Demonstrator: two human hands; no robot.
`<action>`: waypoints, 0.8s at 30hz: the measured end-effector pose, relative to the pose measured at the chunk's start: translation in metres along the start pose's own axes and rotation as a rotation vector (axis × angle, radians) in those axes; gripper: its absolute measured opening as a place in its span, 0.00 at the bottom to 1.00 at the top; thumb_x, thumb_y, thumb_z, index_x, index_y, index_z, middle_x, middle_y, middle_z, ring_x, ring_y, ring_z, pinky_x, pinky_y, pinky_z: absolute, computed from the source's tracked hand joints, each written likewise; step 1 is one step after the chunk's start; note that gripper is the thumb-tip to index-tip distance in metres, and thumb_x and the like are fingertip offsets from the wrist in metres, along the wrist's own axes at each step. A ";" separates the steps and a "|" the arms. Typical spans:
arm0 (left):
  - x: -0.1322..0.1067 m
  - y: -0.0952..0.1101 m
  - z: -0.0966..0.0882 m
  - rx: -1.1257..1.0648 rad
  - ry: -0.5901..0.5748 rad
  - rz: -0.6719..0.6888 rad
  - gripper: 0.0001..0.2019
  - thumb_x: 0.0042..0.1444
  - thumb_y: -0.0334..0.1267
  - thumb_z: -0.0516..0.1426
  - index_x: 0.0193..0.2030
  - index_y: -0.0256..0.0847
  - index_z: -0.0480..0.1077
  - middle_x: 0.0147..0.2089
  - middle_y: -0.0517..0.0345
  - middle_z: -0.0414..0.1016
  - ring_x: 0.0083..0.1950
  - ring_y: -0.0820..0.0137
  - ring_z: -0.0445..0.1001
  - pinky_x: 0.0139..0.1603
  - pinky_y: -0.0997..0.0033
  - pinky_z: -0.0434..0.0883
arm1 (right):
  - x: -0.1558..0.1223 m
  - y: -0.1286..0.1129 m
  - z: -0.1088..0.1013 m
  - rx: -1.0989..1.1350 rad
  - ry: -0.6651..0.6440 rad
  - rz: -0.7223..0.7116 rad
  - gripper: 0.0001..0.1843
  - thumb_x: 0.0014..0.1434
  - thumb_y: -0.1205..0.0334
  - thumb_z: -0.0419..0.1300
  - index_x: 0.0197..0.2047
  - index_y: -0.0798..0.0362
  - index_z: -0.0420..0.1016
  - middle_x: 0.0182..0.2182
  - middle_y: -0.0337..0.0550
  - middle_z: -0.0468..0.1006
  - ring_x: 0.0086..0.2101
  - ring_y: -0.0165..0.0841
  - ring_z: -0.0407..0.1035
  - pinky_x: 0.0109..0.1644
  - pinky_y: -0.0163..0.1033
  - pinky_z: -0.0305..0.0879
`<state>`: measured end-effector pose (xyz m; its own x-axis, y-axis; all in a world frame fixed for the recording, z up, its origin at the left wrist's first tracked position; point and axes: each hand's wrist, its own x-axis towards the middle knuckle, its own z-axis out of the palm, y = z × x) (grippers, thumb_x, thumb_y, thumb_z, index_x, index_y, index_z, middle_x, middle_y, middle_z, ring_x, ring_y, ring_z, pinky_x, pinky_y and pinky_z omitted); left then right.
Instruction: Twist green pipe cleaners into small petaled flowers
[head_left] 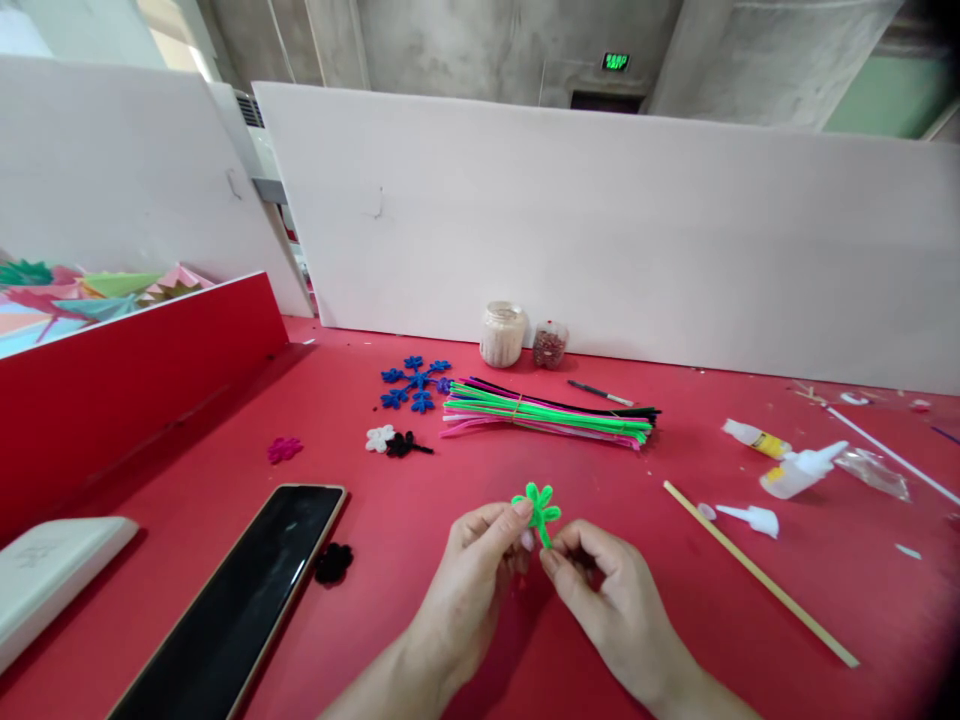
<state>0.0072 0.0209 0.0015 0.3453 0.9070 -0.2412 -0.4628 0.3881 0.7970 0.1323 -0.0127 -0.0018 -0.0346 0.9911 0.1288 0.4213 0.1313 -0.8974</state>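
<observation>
Between my hands is a green pipe-cleaner flower (538, 508) with looped petals and a short stem pointing down. My left hand (480, 570) pinches its petals between thumb and fingers. The thumb and forefinger of my right hand (611, 595) close on the lower end of the stem. Beyond them lies a banded bundle of pipe cleaners (547, 412) in green, pink, white and black. A blue pipe-cleaner snowflake (417, 383) touches or nearly touches the bundle's left end. White (379, 438) and black flowers (405, 445) sit nearer, with a magenta flower (284, 450) further left.
A phone (240, 600) lies at left, with a black flower (334, 564) beside it and a white box (60, 570) beyond. A wooden stick (757, 570), glue bottles (802, 470) and a nozzle cap (754, 518) lie right. Two jars (503, 335) stand by the white partition (600, 230).
</observation>
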 end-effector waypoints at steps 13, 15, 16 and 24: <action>0.002 0.005 0.001 0.005 -0.020 -0.038 0.04 0.44 0.33 0.61 0.24 0.35 0.72 0.22 0.60 0.69 0.24 0.77 0.64 0.28 0.75 0.60 | 0.002 -0.001 -0.004 0.318 -0.117 0.068 0.14 0.56 0.60 0.51 0.21 0.52 0.57 0.17 0.31 0.54 0.20 0.26 0.47 0.23 0.32 0.46; 0.001 0.006 0.002 -0.003 -0.012 -0.031 0.04 0.43 0.32 0.61 0.23 0.35 0.72 0.21 0.61 0.69 0.24 0.77 0.64 0.28 0.75 0.60 | 0.000 0.001 0.000 0.539 -0.144 0.156 0.13 0.55 0.59 0.52 0.21 0.53 0.58 0.17 0.31 0.53 0.20 0.25 0.45 0.22 0.32 0.44; 0.000 0.006 0.002 -0.001 -0.004 -0.026 0.04 0.43 0.32 0.61 0.23 0.35 0.72 0.21 0.61 0.69 0.24 0.78 0.64 0.28 0.75 0.60 | 0.000 0.002 0.002 0.641 -0.148 0.192 0.13 0.55 0.58 0.53 0.22 0.53 0.58 0.17 0.30 0.53 0.19 0.25 0.44 0.22 0.32 0.43; 0.002 0.009 0.002 -0.058 0.012 -0.015 0.04 0.44 0.31 0.61 0.22 0.34 0.72 0.19 0.64 0.66 0.21 0.81 0.61 0.25 0.80 0.59 | -0.001 0.005 0.007 0.955 -0.147 0.335 0.14 0.52 0.58 0.58 0.21 0.55 0.62 0.15 0.30 0.57 0.17 0.23 0.45 0.22 0.32 0.40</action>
<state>0.0054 0.0254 0.0095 0.3430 0.9029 -0.2591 -0.5041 0.4097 0.7603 0.1281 -0.0128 -0.0098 -0.1856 0.9648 -0.1862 -0.4662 -0.2533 -0.8476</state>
